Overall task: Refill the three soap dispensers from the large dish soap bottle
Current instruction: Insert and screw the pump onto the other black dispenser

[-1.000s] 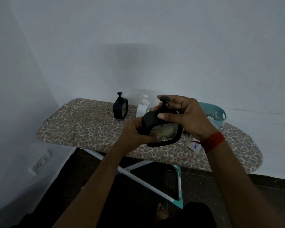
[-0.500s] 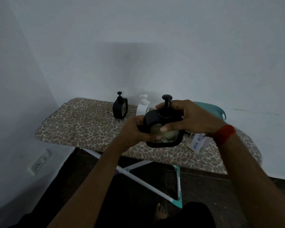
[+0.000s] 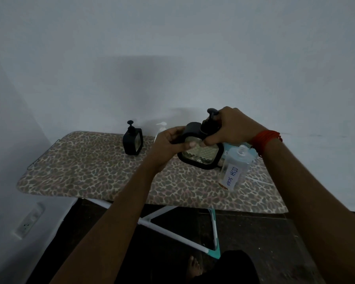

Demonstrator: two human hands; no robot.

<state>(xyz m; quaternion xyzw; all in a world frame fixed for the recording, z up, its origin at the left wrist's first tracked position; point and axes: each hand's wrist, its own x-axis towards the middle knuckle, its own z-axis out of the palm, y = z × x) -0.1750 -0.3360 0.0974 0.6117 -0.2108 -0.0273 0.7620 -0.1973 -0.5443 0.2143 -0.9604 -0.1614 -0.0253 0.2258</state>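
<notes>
I hold a black-framed square soap dispenser tilted in the air above the ironing board. My left hand grips its left side and body. My right hand is closed around its black pump top. A second black dispenser stands upright at the back of the board. A white pump dispenser stands behind my left hand, mostly hidden. The clear large bottle labelled DISH SOAP stands to the right, below my right wrist.
A teal basket sits behind the soap bottle, mostly hidden. The board has white and teal legs over a dark floor. A wall socket is low on the left wall. A bare foot shows below.
The held dispenser has moved to the right and tilted. My right hand has shifted from its front up onto the pump top. The camera has come closer to the board.
</notes>
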